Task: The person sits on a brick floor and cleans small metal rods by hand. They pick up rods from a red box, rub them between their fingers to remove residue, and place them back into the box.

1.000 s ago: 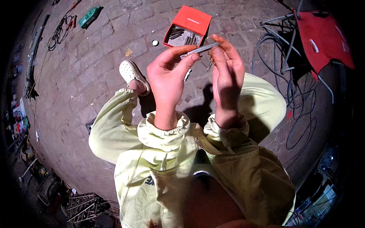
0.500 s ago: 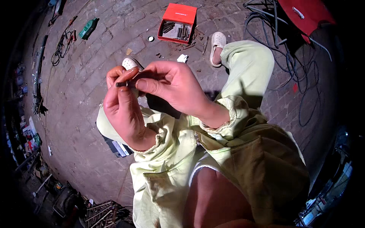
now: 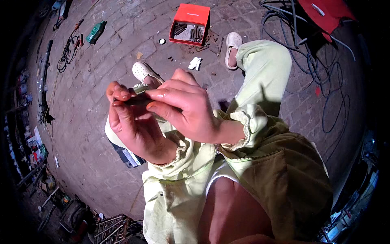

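Observation:
In front of my lap, both hands meet at a small dark metal rod (image 3: pixel 137 99), much of it hidden by fingers. My left hand (image 3: pixel 136 128) pinches its left part between thumb and fingertips. My right hand (image 3: pixel 189 107) is closed on its right part, with the thumb below and the index finger above. The fingertips on both hands look wet and reddish-brown. Beyond the hands, an open red box (image 3: pixel 191 15) on the ground holds several short dark rods (image 3: pixel 196 32) of similar look.
A crumpled white wad (image 3: pixel 195 63) and a small round white cap (image 3: pixel 162 41) lie near the box. Far left are a green bottle (image 3: pixel 96 32) and a coiled cable (image 3: pixel 66 59). Dark hoses (image 3: pixel 313 67) loop at right. A dark case (image 3: pixel 129 157) sits beside my left leg.
My right hand has turned, and its thumb has moved down along the rod. The left fingertips have shifted slightly left and down. The rod is more covered by fingers now.

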